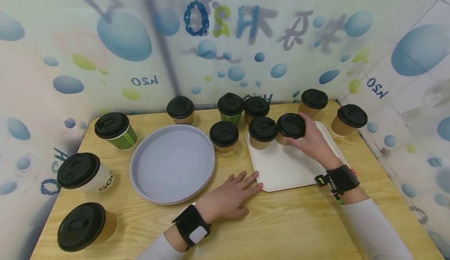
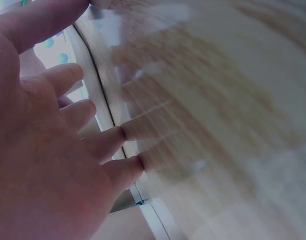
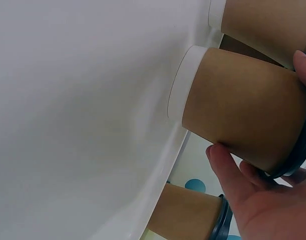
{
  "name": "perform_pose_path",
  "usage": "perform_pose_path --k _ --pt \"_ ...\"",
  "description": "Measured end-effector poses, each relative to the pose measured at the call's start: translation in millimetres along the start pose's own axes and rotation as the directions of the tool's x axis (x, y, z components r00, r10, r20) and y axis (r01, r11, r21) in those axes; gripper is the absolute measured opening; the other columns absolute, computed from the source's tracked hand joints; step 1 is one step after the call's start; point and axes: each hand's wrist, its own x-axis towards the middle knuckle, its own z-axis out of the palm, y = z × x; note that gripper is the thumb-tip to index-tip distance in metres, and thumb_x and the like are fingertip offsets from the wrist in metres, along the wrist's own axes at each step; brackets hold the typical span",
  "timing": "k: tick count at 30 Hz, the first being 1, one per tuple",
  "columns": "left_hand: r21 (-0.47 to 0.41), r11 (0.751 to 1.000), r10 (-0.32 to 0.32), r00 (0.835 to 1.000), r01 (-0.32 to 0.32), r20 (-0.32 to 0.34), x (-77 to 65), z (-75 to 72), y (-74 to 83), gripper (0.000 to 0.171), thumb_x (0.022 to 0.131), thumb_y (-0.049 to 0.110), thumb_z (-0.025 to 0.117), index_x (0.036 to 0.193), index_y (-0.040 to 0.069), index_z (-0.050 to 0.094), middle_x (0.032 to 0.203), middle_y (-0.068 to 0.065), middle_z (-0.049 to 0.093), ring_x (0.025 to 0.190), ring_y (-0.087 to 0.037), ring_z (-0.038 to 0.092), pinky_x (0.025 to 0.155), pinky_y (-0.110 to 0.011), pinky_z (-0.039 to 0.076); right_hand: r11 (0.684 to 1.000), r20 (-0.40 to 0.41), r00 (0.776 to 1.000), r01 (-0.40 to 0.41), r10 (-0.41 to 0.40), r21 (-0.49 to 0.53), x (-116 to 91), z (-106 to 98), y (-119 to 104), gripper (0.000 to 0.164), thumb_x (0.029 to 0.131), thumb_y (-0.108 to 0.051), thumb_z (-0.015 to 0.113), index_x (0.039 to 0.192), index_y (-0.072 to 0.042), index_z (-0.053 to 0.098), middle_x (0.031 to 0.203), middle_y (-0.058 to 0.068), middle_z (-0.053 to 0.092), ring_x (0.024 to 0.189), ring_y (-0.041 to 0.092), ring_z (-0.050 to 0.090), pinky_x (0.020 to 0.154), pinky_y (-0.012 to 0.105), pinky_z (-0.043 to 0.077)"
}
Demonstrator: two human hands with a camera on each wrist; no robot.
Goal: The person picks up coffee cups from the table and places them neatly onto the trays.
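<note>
My right hand (image 1: 313, 140) grips a brown paper coffee cup (image 3: 243, 107) with a black lid (image 1: 291, 125), thumb on one side and fingers on the other. This cup is upright at the back of a white rectangular tray (image 1: 290, 174); whether its base touches the tray I cannot tell. Just left of it, a second brown cup (image 1: 260, 144) with a black lid stands on the tray. My left hand (image 1: 228, 199) is spread on the wooden table, fingertips at the tray's left front corner, holding nothing. In the left wrist view its fingers (image 2: 100, 145) reach the tabletop.
A round grey-blue tray (image 1: 172, 197) lies to the left. Several lidded cups surround both trays, including a green cup (image 1: 123, 138), a white lettered cup (image 1: 102, 178), a brown cup (image 1: 109, 226) at front left and another brown cup (image 1: 341, 128) at right. A patterned curtain (image 1: 225, 68) stands behind.
</note>
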Motion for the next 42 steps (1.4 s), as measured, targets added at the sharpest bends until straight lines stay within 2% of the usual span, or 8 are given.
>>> perform_pose_path --k 6,10,16,20,24,27,34,42 --pt "-0.005 1.0 -0.001 1.0 0.001 -0.001 -1.2 -1.6 0.6 0.077 0.099 0.036 0.07 0.165 0.027 0.031 0.174 -0.002 0.011 0.156 -0.035 0.02 0.121 -0.056 0.029 1.0 0.023 1.0 0.017 -0.017 -0.014 0 -1 1 0.117 0.086 -0.037 0.086 0.165 -0.002 0.007 0.165 0.031 0.019 0.15 0.05 0.023 0.115 0.068 0.027" --pt "0.0 1.0 -0.008 1.0 0.008 0.003 -0.8 -0.8 0.4 0.078 0.099 0.037 0.071 0.164 0.028 0.031 0.174 -0.001 0.011 0.156 -0.034 0.019 0.121 -0.055 0.029 0.999 0.005 0.999 0.037 -0.037 -0.017 -6 -11 -2 0.113 0.089 -0.042 0.082 0.166 -0.005 0.009 0.165 0.03 0.021 0.147 0.051 0.029 0.111 0.068 0.034" --pt "0.005 1.0 -0.009 1.0 0.009 0.004 0.4 0.2 0.0 0.078 0.099 0.037 0.07 0.165 0.028 0.03 0.174 -0.001 0.01 0.157 -0.033 0.018 0.121 -0.055 0.028 0.998 -0.199 0.979 0.053 -0.048 0.022 -20 -39 2 0.083 0.1 -0.033 0.07 0.163 -0.005 0.024 0.158 0.026 0.036 0.135 0.051 0.045 0.105 0.066 0.04" --pt "0.006 1.0 -0.014 1.0 0.013 0.007 -0.1 -1.3 0.5 0.078 0.099 0.037 0.07 0.165 0.028 0.03 0.174 -0.001 0.01 0.157 -0.033 0.018 0.121 -0.055 0.028 1.0 -0.351 0.936 -0.002 0.006 0.011 -23 -61 15 0.068 0.102 -0.032 0.063 0.158 -0.004 0.036 0.152 0.022 0.044 0.132 0.046 0.05 0.107 0.039 0.046" --pt "-0.002 1.0 -0.012 1.0 0.012 0.007 -0.4 -1.7 0.5 0.077 0.099 0.037 0.071 0.165 0.028 0.031 0.174 -0.001 0.01 0.157 -0.034 0.019 0.121 -0.055 0.029 0.998 -0.442 0.895 -0.06 0.064 0.022 -23 -76 28 0.064 0.103 -0.034 0.06 0.157 -0.005 0.04 0.15 0.02 0.047 0.13 0.043 0.05 0.1 0.016 0.039" --pt "-0.004 1.0 -0.004 1.0 0.004 0.004 -0.2 -1.0 0.1 0.077 0.099 0.036 0.071 0.165 0.027 0.031 0.174 -0.001 0.011 0.156 -0.035 0.02 0.121 -0.056 0.029 0.996 -0.477 0.875 -0.091 0.085 0.01 -23 -83 34 0.065 0.102 -0.036 0.059 0.157 -0.007 0.041 0.149 0.02 0.047 0.13 0.042 0.05 0.1 0.022 0.039" --pt "0.002 1.0 -0.005 1.0 0.005 0.005 0.5 -0.1 -0.4 0.078 0.099 0.037 0.07 0.165 0.028 0.03 0.174 -0.001 0.01 0.157 -0.034 0.018 0.121 -0.056 0.028 0.991 -0.483 0.871 -0.127 0.093 -0.039 -18 -92 47 0.071 0.101 -0.039 0.058 0.158 -0.004 0.036 0.155 0.025 0.037 0.134 0.047 0.04 0.108 0.062 0.034" --pt "-0.011 1.0 0.003 1.0 -0.003 0.007 0.9 -0.2 -0.2 0.078 0.099 0.036 0.07 0.165 0.027 0.029 0.174 -0.001 0.01 0.157 -0.034 0.018 0.121 -0.056 0.028 0.983 -0.495 0.858 -0.179 0.139 -0.033 -10 -97 73 0.078 0.1 -0.04 0.06 0.16 -0.001 0.03 0.161 0.027 0.028 0.147 0.046 0.03 0.12 0.06 0.024"
